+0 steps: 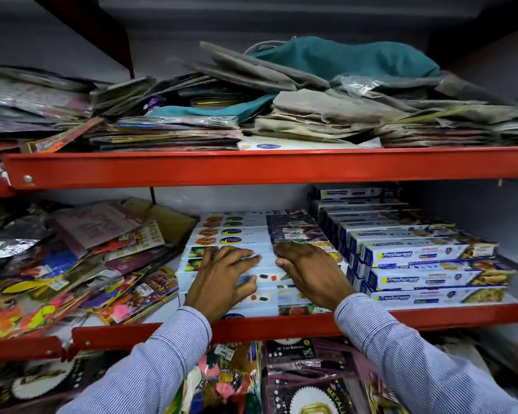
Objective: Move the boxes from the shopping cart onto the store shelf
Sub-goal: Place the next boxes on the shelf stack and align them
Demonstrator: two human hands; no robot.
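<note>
**Squaring the light blue boxes on the middle shelf**

Obs.: Both hands are laid on the stack of light blue boxes (237, 234) at the centre of the middle shelf (281, 325). The left hand (222, 279) is spread flat, fingers (245, 253) splayed across the box tops; nothing is enclosed by it. The right hand (308, 273) is cupped over the right part of the same stack, fingers curled downward; whether a box edge is pinched beneath it cannot be told. The shopping cart is not in view.

Surroundings: A stepped stack of Freshwrapp boxes (431, 279) stands just beside the stack on the right. Loose party packets (81, 264) are heaped on the left, touching or nearly touching the stack. Folded cloth bags (326, 109) fill the upper shelf (251, 167).

Judgement: The step in hand appears to be seating and aligning boxes already placed.

Method notes:
- Pressure is best applied evenly by both palms, so that the top boxes are slid back as one row and not skewed.
- The near ends should be brought flush with one another, behind the red lip.
- The right side should be kept clear of the Freshwrapp stack, which is stepped and could be dislodged.
- Packets on the left should not be trapped beneath a box.
</note>
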